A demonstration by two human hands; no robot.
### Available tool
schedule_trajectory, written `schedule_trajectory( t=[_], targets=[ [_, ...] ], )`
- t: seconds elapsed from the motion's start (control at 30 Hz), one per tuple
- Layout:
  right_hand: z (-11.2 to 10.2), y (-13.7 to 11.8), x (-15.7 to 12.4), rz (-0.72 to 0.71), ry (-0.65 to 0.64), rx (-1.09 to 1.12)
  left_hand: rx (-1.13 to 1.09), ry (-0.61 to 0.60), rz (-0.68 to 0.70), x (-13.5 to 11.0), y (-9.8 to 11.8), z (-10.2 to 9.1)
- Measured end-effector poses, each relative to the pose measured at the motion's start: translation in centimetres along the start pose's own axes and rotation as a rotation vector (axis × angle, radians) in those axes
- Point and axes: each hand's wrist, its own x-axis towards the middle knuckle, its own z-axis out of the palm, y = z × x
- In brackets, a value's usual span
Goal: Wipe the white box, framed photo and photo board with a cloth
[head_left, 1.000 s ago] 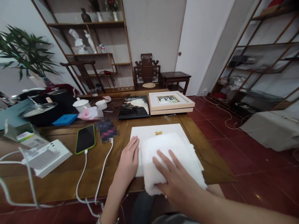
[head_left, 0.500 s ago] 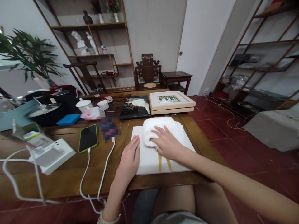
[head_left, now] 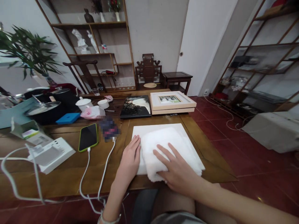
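A white flat panel [head_left: 163, 126] lies on the wooden table near its front edge. On top of it is a folded, fluffy white towel [head_left: 149, 152], which hides much of the panel and overhangs its near edge. My right hand [head_left: 175, 168] presses on the towel with fingers spread over it and the thumb at its near edge, gripping the cloth. Along the panel's left edge rests my left hand [head_left: 130, 155], fingers stretched out and holding nothing.
Left on the table [head_left: 112, 168] are a phone [head_left: 88, 137] with a cable, a power strip [head_left: 56, 155] and an open small box [head_left: 31, 135]. Behind the panel lie a dark picture panel [head_left: 135, 106] and stacked light wood frames [head_left: 173, 102]. Pots and cups stand back left.
The towel and my right hand have slid toward me, from the panel's far side to its near edge. Two yellowish strips on the panel are now covered. My left hand stays put.
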Motion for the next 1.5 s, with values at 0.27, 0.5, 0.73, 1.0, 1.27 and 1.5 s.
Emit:
schedule_trajectory(
  t=[0.27, 0.5, 0.73, 1.0, 1.27, 1.5],
  targets=[
    [0.3, 3.0, 1.0, -0.061, -0.03, -0.014, 0.001, 0.019, -0.008, 0.2, -0.7, 0.5],
    [-2.2, 0.2, 1.8, 0.051, -0.175, 0.071, 0.064, -0.054, 0.02, 0.5, -1.1, 0.3],
    [-2.7, 0.1, 2.3, 0.112, -0.212, 0.07, 0.075, -0.094, 0.059, 1.0, -1.7, 0.0],
    [-0.7, 6.1, 6.7, 0.159, -0.2, -0.042, 0.05, 0.025, 0.017, 0.8, -1.2, 0.0],
    [-2.1, -1.9, 1.6, 0.012, -0.199, 0.032, -0.058, 0.017, -0.061, 0.0, -0.5, -0.7],
    [-1.2, 2.3, 4.7, 0.143, -0.174, 0.011, -0.094, -0.032, -0.089, -0.4, 0.1, -0.6]
  ],
)
